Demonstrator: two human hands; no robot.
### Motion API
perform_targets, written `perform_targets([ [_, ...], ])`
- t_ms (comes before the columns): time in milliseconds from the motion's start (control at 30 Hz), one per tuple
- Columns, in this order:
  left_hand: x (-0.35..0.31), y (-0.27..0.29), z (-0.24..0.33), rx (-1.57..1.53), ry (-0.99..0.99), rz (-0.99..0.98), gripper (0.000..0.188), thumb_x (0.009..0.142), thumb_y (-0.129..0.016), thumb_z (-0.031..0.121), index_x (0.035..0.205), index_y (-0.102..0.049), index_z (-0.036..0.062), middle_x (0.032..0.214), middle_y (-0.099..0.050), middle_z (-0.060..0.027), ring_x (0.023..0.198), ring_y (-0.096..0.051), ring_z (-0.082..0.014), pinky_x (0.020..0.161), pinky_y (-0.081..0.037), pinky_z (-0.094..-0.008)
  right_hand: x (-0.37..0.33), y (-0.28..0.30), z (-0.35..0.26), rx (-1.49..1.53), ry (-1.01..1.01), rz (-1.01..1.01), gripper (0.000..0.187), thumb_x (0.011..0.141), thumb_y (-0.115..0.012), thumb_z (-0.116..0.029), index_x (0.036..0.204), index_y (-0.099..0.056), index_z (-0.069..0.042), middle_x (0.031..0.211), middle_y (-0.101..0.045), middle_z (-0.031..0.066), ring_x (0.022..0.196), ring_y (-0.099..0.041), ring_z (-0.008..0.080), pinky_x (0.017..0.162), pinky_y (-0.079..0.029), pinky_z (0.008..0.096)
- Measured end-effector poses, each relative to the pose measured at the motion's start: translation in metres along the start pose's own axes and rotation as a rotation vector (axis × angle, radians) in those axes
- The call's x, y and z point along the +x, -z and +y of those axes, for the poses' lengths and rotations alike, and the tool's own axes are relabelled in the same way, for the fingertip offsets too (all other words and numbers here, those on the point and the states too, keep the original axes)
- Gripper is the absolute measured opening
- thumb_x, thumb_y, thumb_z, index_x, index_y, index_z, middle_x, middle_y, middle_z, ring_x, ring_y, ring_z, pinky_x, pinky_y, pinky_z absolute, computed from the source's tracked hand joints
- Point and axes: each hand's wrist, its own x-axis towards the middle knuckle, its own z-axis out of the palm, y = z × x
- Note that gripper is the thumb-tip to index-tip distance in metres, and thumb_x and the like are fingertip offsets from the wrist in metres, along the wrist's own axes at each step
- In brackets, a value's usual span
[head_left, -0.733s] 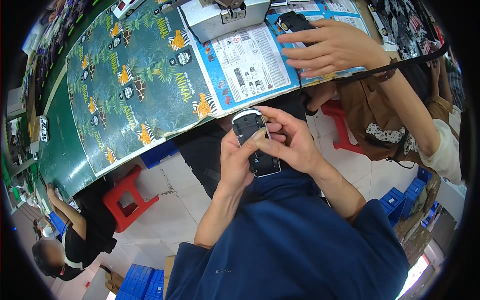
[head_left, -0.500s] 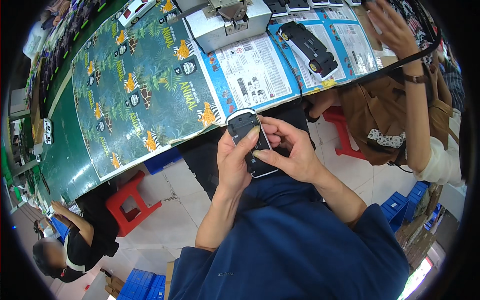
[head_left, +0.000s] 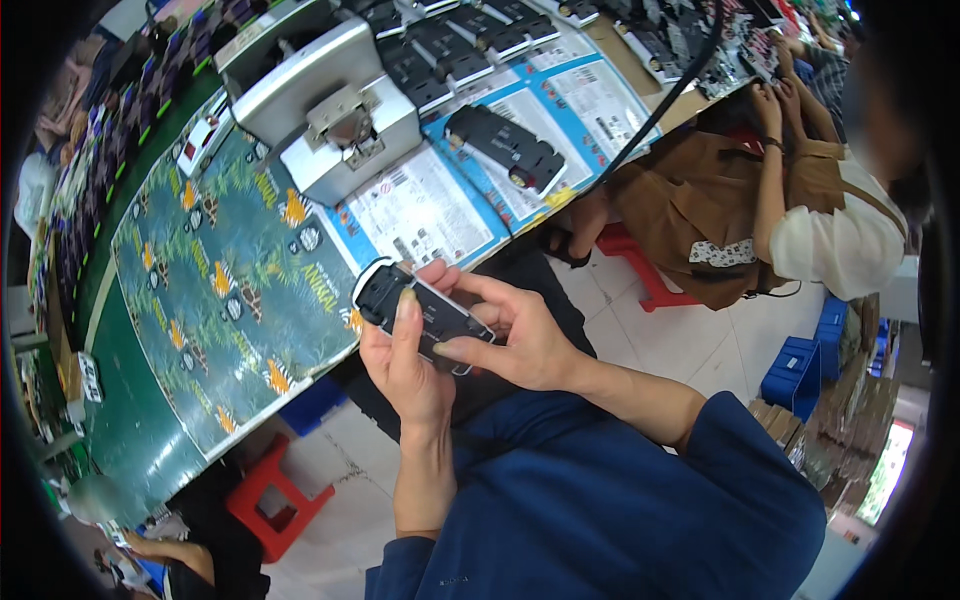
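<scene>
Both of my hands hold a toy car [head_left: 436,313] over the near edge of the table, its black underside facing up and a white rim of the body showing. My left hand [head_left: 412,372] grips its left end, with the thumb pressed on the underside. Around the other end are the fingers of my right hand [head_left: 525,342], and that thumb also lies on the underside. Ahead on the table another toy car [head_left: 508,148] lies upside down, with a wheel showing. A metal press-like device [head_left: 345,135] stands to its left.
Several upside-down toy cars [head_left: 440,50] are lined up at the back. A white toy car [head_left: 203,142] stands on the printed sheet [head_left: 235,290] at left. A black cable [head_left: 660,110] crosses at right. Co-workers sit on both sides, near red stools [head_left: 270,495].
The view has swung right, so the table and device appear farther left and more cars show at the back. My hands still hold the car, now tilted more sideways. The right co-worker's raised hand has lowered.
</scene>
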Motion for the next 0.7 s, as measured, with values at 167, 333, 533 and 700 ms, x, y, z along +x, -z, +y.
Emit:
perform_targets([
  [167, 0.010, -0.013, 0.007, -0.071, -0.029, -0.003, 0.035, 0.100, -0.055, 0.013, 0.130, -0.051, -0.0060, 0.116, -0.066, -0.0241, 0.103, -0.069, -0.0305, 0.091, -0.057, -0.0407, 0.010, -0.009, -0.002, 0.078, 0.210, 0.099, 0.072, 0.088, -0.073, -0.002, 0.147, -0.033, 0.005, 0.083, -0.071, 0.0078, 0.071, -0.065, 0.0072, 0.063, -0.050, 0.0209],
  [333, 0.025, -0.001, 0.021, -0.110, -0.029, 0.022, 0.036, 0.100, -0.054, 0.015, 0.130, -0.050, -0.0054, 0.116, -0.066, -0.0250, 0.096, -0.070, -0.0296, 0.089, -0.058, -0.0423, 0.033, 0.013, -0.021, -0.069, 0.227, 0.068, 0.069, 0.085, -0.075, -0.001, 0.144, -0.039, 0.005, 0.090, -0.072, 0.0075, 0.083, -0.068, 0.0098, 0.078, -0.054, 0.0249],
  [533, 0.049, 0.021, 0.029, -0.087, -0.039, 0.019, 0.031, 0.099, -0.054, 0.015, 0.123, -0.051, -0.0052, 0.112, -0.066, -0.0255, 0.090, -0.072, -0.0311, 0.080, -0.061, -0.0428, 0.145, 0.042, -0.113, 0.237, 0.937, 0.325, 0.064, 0.088, -0.073, -0.007, 0.142, -0.040, -0.003, 0.134, -0.055, 0.0124, 0.124, -0.053, 0.0203, 0.105, -0.042, 0.0314],
  [700, 0.057, 0.025, 0.028, -0.070, 0.001, -0.006, 0.024, 0.098, -0.055, 0.011, 0.118, -0.054, -0.0034, 0.108, -0.069, -0.0221, 0.087, -0.072, -0.0255, 0.076, -0.061, -0.0366, 0.190, 0.030, -0.166, 0.576, 1.159, 0.357, 0.024, 0.096, -0.066, -0.015, 0.116, -0.062, -0.004, 0.111, -0.068, 0.0089, 0.096, -0.065, 0.0178, 0.088, -0.050, 0.0332],
])
